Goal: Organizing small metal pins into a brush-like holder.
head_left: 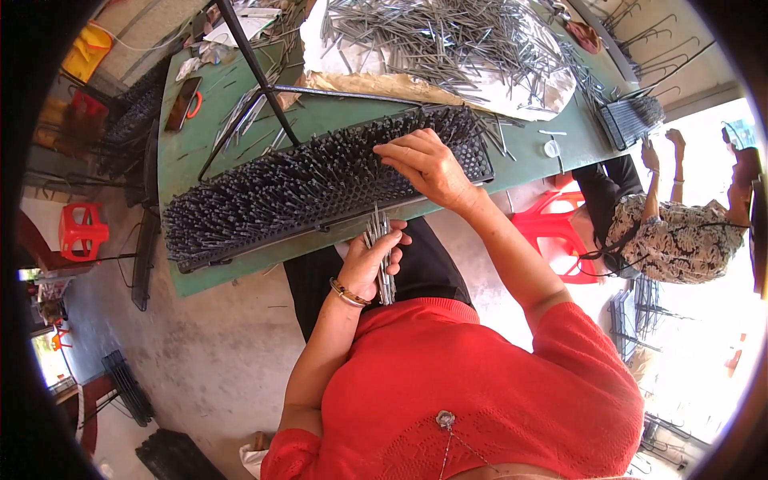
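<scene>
A bundle of thin grey rods (387,286) stands in my left hand (370,260), whose fingers are wrapped round it, just below the table's near edge. In front lies a long black perforated rack (360,194), densely filled with upright dark rods (264,200). Over the right part of that rack is my right hand (428,166), its thumb and fingers pressed together among the rod tips. Whatever the fingertips pinch is too small to make out. Bare holes show along the rack's near side and right end.
Loose rods (448,36) are heaped on a pale sheet (552,92) across the green table (180,152). A black metal frame (276,120) rises behind the rack. A phone (182,104) and orange-handled scissors (195,104) lie left. Another person (672,236) works at right beside a red stool (552,228).
</scene>
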Demonstrator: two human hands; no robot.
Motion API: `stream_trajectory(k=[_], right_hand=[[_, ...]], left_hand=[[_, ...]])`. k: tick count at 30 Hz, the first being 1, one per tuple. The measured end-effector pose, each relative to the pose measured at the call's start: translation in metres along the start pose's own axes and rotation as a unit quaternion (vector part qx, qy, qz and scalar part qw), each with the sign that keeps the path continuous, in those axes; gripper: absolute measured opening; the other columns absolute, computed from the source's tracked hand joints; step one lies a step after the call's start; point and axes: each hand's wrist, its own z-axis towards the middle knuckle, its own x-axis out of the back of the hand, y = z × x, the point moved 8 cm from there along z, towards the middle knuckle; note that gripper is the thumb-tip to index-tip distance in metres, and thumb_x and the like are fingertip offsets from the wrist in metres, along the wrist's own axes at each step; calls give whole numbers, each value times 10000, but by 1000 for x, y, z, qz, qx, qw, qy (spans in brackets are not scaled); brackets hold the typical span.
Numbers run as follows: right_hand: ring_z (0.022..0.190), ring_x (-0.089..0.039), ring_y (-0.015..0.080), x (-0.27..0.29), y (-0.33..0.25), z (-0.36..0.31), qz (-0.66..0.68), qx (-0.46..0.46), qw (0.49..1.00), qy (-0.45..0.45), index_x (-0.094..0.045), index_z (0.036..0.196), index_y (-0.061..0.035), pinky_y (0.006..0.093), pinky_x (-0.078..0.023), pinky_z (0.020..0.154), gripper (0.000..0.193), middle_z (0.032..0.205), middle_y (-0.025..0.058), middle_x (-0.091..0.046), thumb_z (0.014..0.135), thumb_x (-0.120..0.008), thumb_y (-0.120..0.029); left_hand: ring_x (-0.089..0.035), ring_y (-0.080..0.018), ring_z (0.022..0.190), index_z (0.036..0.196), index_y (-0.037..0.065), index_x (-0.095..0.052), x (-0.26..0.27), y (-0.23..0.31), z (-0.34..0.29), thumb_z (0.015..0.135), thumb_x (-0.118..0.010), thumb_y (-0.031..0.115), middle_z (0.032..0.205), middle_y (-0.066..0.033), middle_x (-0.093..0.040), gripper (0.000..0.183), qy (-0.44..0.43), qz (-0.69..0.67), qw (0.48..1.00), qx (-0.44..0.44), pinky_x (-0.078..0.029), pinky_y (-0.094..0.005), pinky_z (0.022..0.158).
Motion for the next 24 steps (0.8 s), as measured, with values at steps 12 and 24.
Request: stream_trajectory(k=[12, 24], right_hand=[[799, -577, 267, 7, 6, -11, -27, -73, 992, 95, -662, 1006, -52, 352, -429, 708, 231, 924, 89, -614, 778, -685, -89], [844, -526, 226, 13, 2, -15, -187, -72, 976, 89, -668, 1010, -111, 354, -384, 717, 250, 927, 27, -576, 764, -700, -144]], left_hand=[[-501, -46, 657, 1123, 17, -565, 1, -1, 0, 878, -616, 121, 877, -55, -607, 271, -17, -18, 1000, 3, -426, -189, 517], [-616, -150, 825, 1156, 30, -540, -9, 6, -2, 910, -565, 133, 949, -86, -626, 268, -44, -19, 999, -8, -546, -308, 715]])
